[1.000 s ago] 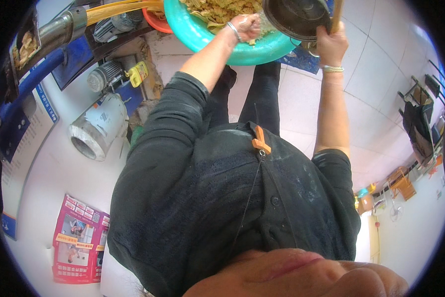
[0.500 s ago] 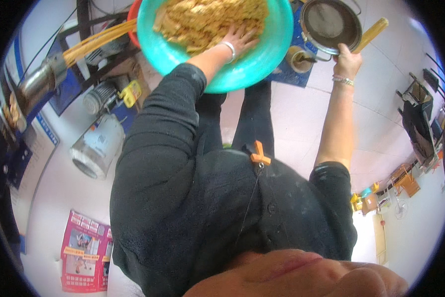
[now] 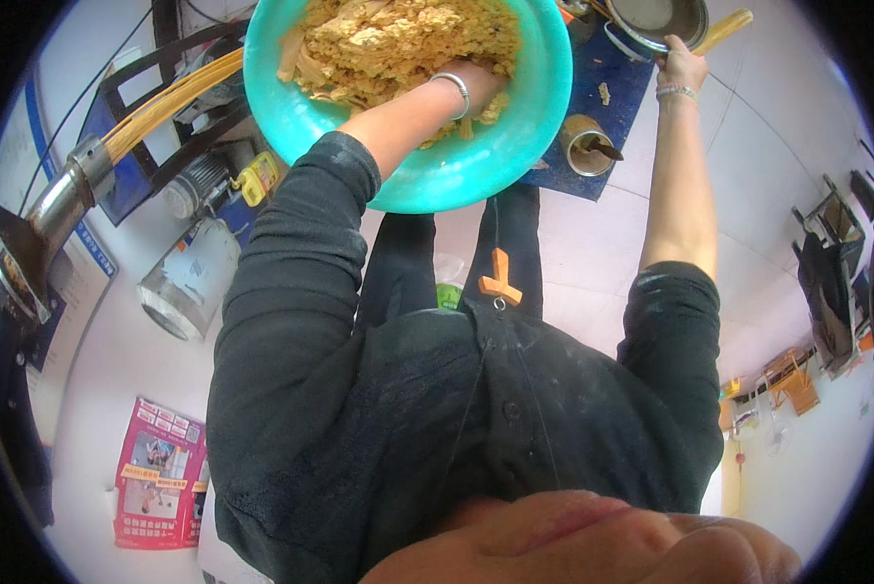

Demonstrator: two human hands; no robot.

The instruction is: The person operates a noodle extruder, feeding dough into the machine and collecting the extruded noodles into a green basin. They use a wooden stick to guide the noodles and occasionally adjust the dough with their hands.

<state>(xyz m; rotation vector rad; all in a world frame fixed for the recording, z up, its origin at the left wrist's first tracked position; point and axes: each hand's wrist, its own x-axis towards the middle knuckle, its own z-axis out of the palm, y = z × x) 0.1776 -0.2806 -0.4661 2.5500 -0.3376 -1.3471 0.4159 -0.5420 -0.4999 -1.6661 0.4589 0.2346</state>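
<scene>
A wide teal basin (image 3: 408,190) full of crumbly yellow dough (image 3: 398,49) is at the top of the view. My left hand (image 3: 478,90), with a bangle at the wrist, is pushed into the dough. Its fingers are buried, so their shape is hidden. Off to the right, my right hand (image 3: 683,68) grips a round metal pot (image 3: 666,41) by its near edge, thumb on the rim. A pale wooden stick or handle (image 3: 727,29) sticks out beside that hand; whether it belongs to the pot I cannot tell. The upper frame edge cuts off the pot.
A tin (image 3: 585,144) with a dark utensil in it stands on a blue surface (image 3: 617,102) right of the basin. At left, yellow strands (image 3: 179,97) hang from a metal nozzle (image 3: 67,190). Nearby are a motor (image 3: 199,190), a yellow jug (image 3: 259,178) and a metal cylinder (image 3: 184,292).
My left hand, earlier spread on top of the dough, has sunk its fingers into it. The pot and my right hand appear higher, showing more of the tin and blue surface; the view has shifted.
</scene>
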